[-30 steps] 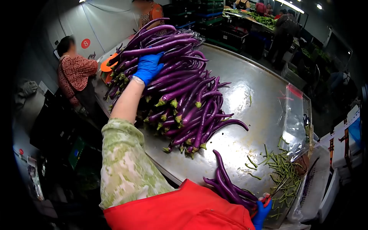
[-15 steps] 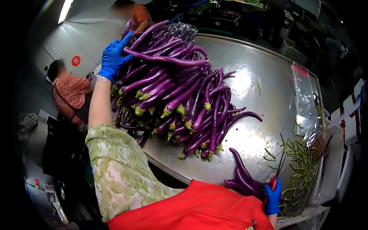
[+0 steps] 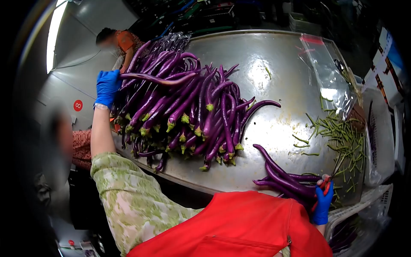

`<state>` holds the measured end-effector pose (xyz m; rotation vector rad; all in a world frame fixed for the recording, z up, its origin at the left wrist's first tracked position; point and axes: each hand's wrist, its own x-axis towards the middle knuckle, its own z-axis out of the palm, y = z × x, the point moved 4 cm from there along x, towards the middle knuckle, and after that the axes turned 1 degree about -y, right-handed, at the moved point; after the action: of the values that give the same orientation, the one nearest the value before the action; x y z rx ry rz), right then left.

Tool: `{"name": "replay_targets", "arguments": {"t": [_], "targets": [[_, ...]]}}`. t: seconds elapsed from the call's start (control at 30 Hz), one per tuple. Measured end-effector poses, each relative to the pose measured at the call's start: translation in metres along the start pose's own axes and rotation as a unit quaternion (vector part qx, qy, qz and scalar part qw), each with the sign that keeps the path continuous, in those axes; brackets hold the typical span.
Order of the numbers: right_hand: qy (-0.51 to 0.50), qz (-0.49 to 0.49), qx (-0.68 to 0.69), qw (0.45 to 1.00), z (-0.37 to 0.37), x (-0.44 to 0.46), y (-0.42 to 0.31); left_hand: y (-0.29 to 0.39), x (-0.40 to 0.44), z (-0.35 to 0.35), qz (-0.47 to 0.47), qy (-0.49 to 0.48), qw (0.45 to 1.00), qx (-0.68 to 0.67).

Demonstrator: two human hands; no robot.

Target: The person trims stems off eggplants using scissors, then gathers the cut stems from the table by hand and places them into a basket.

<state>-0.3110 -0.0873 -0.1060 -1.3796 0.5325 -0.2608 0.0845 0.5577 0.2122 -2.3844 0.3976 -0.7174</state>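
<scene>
My left hand (image 3: 108,88), in a blue glove, is closed on one end of a long purple eggplant (image 3: 160,80) at the far left of the pile. The eggplant stretches rightward across the top of the heaped eggplants (image 3: 180,111), whose green caps mostly face me. At the lower right, my gloved right hand (image 3: 323,204) grips red-handled scissors (image 3: 327,185), blades pointing up and away. Beside that hand, a few loose eggplants (image 3: 280,173) lie near the table's front edge, partly hidden by my red apron (image 3: 239,222).
The metal table (image 3: 274,124) carries scattered cut green stems (image 3: 342,137) at the right and a clear plastic bag (image 3: 327,73) at the far right. White crates (image 3: 379,141) stand beyond that edge. A person in orange (image 3: 126,43) is behind the pile; another person (image 3: 79,145) is at the left.
My view has turned, shifting the pile left. My left hand has come to the pile's left side with the eggplant. My right hand still holds the scissors.
</scene>
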Motion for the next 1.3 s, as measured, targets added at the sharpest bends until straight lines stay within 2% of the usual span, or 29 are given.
{"name": "replay_targets", "arguments": {"t": [0.07,0.13,0.17,0.2,0.23,0.27,0.3,0.37,0.43,0.5,0.57,0.67,0.7,0.73,0.77,0.8,0.83,0.87,0.9,0.97,1.0,1.1,1.13,1.23,1.3], "targets": [[0.003,-0.043,0.004,0.999,-0.01,-0.005,0.002,-0.004,-0.002,-0.02,-0.069,-0.041,0.993,0.082],[0.033,-0.073,0.0,0.997,-0.028,-0.008,0.014,-0.011,-0.012,-0.023,-0.11,-0.037,0.992,0.046],[0.094,-0.041,0.015,0.995,-0.032,-0.014,0.016,-0.014,-0.015,-0.017,-0.123,-0.036,0.992,0.019],[0.101,-0.05,-0.01,0.994,-0.053,-0.012,0.036,-0.022,-0.019,-0.008,-0.148,-0.072,0.986,-0.033],[0.079,-0.012,0.03,0.996,-0.055,-0.016,0.033,-0.044,-0.026,0.028,-0.127,-0.061,0.976,-0.168],[0.097,-0.037,0.051,0.993,-0.052,-0.018,0.025,-0.078,-0.028,0.078,-0.117,-0.112,0.964,-0.211],[0.109,-0.097,0.051,0.988,-0.053,-0.024,0.013,-0.075,-0.021,0.085,-0.106,-0.13,0.963,-0.212],[0.126,-0.101,0.006,0.987,-0.07,-0.033,-0.004,-0.028,0.006,0.046,-0.076,-0.081,0.978,-0.175],[0.13,-0.128,0.078,0.98,-0.076,-0.041,-0.028,0.027,0.028,-0.019,-0.038,0.006,0.983,-0.179],[0.173,-0.127,0.048,0.976,-0.092,-0.056,-0.041,0.095,0.036,-0.089,0.017,0.081,0.968,-0.235],[0.194,-0.13,0.096,0.968,-0.104,-0.065,-0.036,0.18,0.032,-0.152,0.093,0.104,0.934,-0.328],[0.231,-0.124,0.102,0.96,-0.114,-0.079,-0.019,0.33,-0.004,-0.204,0.228,0.011,0.845,-0.483],[0.238,-0.13,0.101,0.957,-0.116,-0.083,-0.012,0.389,-0.027,-0.21,0.275,-0.064,0.805,-0.522],[0.255,-0.117,0.107,0.954,-0.117,-0.088,-0.007,0.441,-0.06,-0.213,0.287,-0.145,0.738,-0.594],[0.258,-0.096,0.116,0.954,-0.117,-0.092,-0.003,0.491,-0.087,-0.224,0.318,-0.246,0.698,-0.593],[0.262,-0.075,0.125,0.954,-0.117,-0.097,0.002,0.536,-0.114,-0.227,0.407,-0.241,0.632,-0.614],[0.268,-0.054,0.134,0.953,-0.117,-0.101,0.006,0.579,-0.132,-0.24,0.468,-0.171,0.585,-0.64],[0.269,-0.051,0.102,0.956,-0.117,-0.105,0.006,0.615,-0.149,-0.237,0.48,-0.166,0.627,-0.591],[0.274,-0.033,0.088,0.957,-0.114,-0.107,0.008,0.638,-0.156,-0.235,0.491,-0.158,0.665,-0.54],[0.281,0.006,0.056,0.958,-0.106,-0.116,0.013,0.654,-0.148,-0.243,0.493,-0.193,0.679,-0.509],[0.254,0.046,0.023,0.966,-0.104,-0.12,0.023,0.66,-0.144,-0.244,0.491,-0.209,0.688,-0.492],[0.187,0.106,0.05,0.975,-0.095,-0.124,0.055,0.671,-0.135,-0.211,0.481,-0.271,0.574,-0.604],[0.185,0.102,0.034,0.977,-0.094,-0.121,0.071,0.671,-0.136,-0.21,0.477,-0.264,0.574,-0.612],[0.199,0.05,0.015,0.979,-0.086,-0.106,0.061,0.675,-0.135,-0.215,0.486,-0.292,0.597,-0.567],[0.181,0.036,0.058,0.981,-0.083,-0.093,0.056,0.673,-0.13,-0.222,0.461,-0.307,0.59,-0.588]]}}
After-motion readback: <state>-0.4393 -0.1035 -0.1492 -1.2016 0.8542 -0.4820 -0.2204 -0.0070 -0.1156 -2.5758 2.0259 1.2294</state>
